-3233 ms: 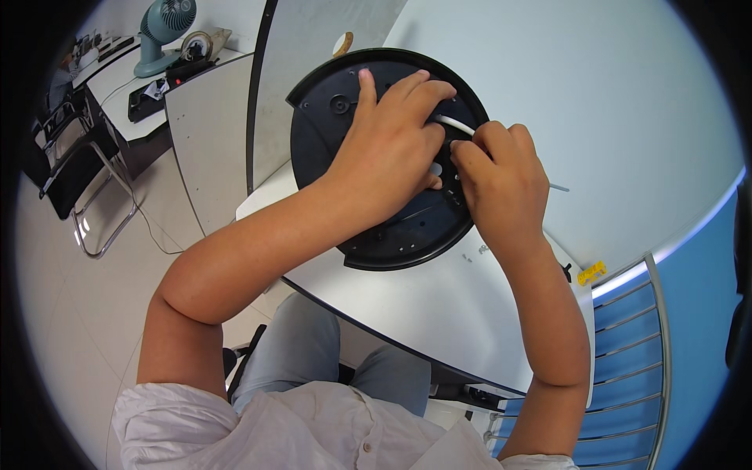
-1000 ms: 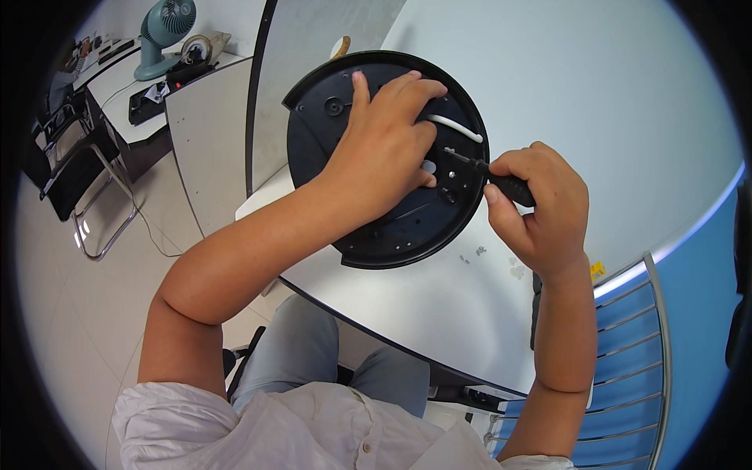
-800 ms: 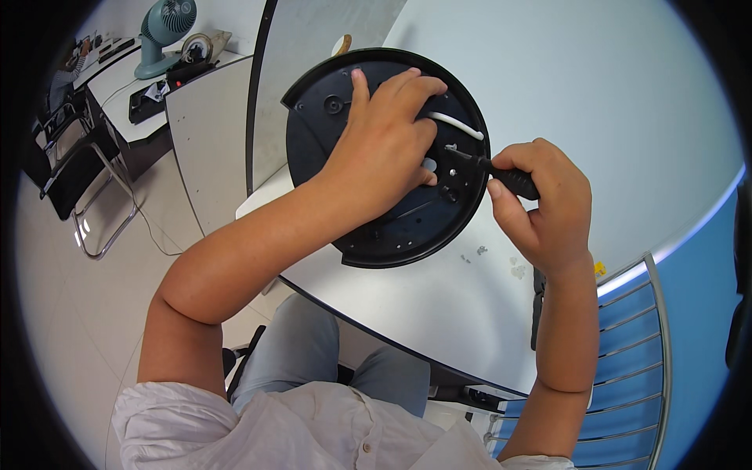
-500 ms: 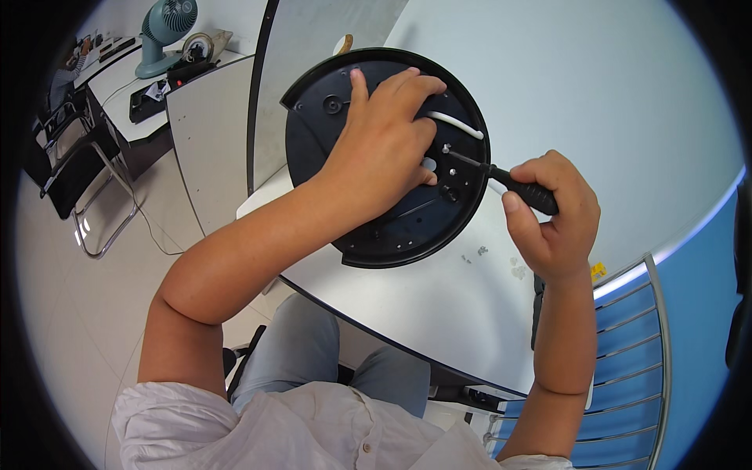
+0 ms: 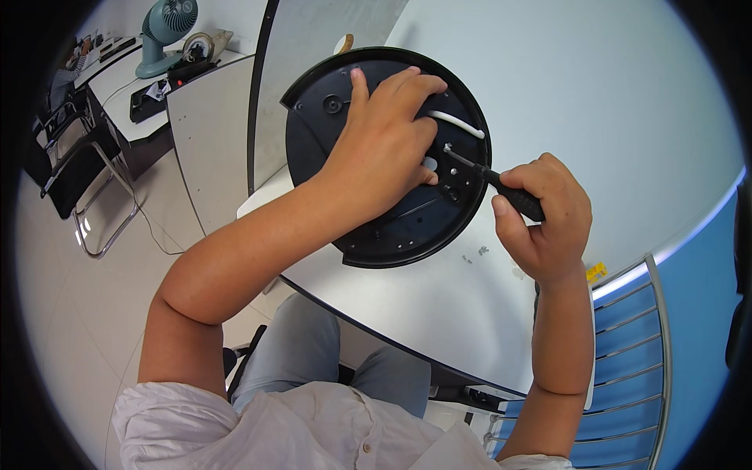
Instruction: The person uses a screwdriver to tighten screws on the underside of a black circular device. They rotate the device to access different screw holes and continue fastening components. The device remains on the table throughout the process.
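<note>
A large round black base (image 5: 392, 243) with a raised rim and a notched left side is on the white table. My left hand (image 5: 384, 129) rests across its inner face, fingers spread; what lies under the palm is hidden. My right hand (image 5: 552, 207) grips a screwdriver (image 5: 517, 197) by its black handle, the shaft pointing left over the base. Its tip meets a small silver screw (image 5: 447, 147). Another screw (image 5: 453, 171) sits just below the shaft. A white cable (image 5: 458, 124) curves from beside my left fingers toward the rim.
Several small loose screws (image 5: 482, 251) lie on the white table (image 5: 439, 313) near the base. A yellow object (image 5: 596, 272) is beyond my right wrist, near a metal rack (image 5: 627, 345). Left are a partition (image 5: 215, 133), a green fan (image 5: 168, 35) and a black chair (image 5: 82, 172).
My right hand and the screwdriver have shifted slightly left, and the handle sits closer to the base. My left hand and the base look unchanged.
</note>
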The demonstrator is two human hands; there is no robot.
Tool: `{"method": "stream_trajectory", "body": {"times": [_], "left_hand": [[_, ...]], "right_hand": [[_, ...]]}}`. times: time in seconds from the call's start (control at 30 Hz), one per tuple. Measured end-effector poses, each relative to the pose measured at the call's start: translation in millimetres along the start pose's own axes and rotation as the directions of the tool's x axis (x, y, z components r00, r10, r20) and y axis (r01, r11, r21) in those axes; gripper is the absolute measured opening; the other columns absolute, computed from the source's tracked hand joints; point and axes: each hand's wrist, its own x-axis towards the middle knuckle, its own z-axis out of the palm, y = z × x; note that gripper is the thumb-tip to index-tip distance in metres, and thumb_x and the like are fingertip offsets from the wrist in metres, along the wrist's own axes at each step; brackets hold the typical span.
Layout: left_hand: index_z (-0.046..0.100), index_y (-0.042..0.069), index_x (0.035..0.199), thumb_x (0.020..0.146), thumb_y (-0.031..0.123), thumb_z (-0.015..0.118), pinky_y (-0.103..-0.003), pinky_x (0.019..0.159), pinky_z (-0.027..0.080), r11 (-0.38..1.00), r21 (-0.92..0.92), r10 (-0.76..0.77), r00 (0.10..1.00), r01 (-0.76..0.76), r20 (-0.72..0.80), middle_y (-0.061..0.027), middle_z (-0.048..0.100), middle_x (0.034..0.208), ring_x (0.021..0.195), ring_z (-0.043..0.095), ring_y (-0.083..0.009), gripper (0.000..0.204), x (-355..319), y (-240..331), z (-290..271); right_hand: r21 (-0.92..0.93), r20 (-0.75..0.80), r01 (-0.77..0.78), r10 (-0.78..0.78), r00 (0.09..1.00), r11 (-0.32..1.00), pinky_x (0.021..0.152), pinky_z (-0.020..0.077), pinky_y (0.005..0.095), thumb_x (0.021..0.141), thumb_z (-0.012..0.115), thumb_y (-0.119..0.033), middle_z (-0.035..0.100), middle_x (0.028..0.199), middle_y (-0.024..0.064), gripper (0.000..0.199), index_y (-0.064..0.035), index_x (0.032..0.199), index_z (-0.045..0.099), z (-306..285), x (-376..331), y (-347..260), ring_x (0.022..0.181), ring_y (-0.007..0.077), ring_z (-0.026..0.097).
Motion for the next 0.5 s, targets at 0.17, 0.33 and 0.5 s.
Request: {"method": "stream_trajectory", "body": {"times": [0.17, 0.33, 0.5], "left_hand": [[0.055, 0.005, 0.074, 0.058, 0.008, 0.085, -0.071, 0.106, 0.023, 1.000, -0.003, 0.001, 1.000, -0.001, 0.002, -0.0096, 0.044, 0.137, 0.134, 0.037, -0.0342, 0.033, 0, 1, 0], [0.055, 0.005, 0.074, 0.058, 0.009, 0.085, -0.070, 0.106, 0.023, 1.000, -0.004, 0.003, 1.000, -0.003, 0.006, -0.0096, 0.044, 0.137, 0.134, 0.036, -0.0342, 0.034, -1, 1, 0], [0.055, 0.005, 0.074, 0.058, 0.008, 0.085, -0.070, 0.106, 0.022, 1.000, 0.006, -0.001, 1.000, 0.001, 0.003, -0.0096, 0.044, 0.136, 0.135, 0.037, -0.0342, 0.034, -1, 1, -1]], "right_hand": [[-0.033, -0.014, 0.016, -0.017, 1.000, 0.999, 0.050, 0.0402, 0.0299, 0.065, 0.069, -0.004, 0.061, 0.072, 0.0051, 0.020, -0.0052, 0.083, 0.060, 1, 0, 2, 0.056, 0.0203, 0.050], [0.016, 0.008, -0.063, 0.063, 0.998, 0.998, 0.052, 0.0427, 0.0285, 0.069, 0.069, -0.004, 0.061, 0.075, 0.0054, 0.019, -0.0042, 0.087, 0.060, -1, -1, 3, 0.058, 0.0190, 0.052], [0.139, 0.078, -0.368, 0.360, 0.930, 0.919, 0.057, 0.0441, 0.0251, 0.078, 0.067, -0.007, 0.061, 0.079, 0.0051, 0.014, -0.0043, 0.091, 0.061, -12, 14, -3, 0.064, 0.0148, 0.055]]}}
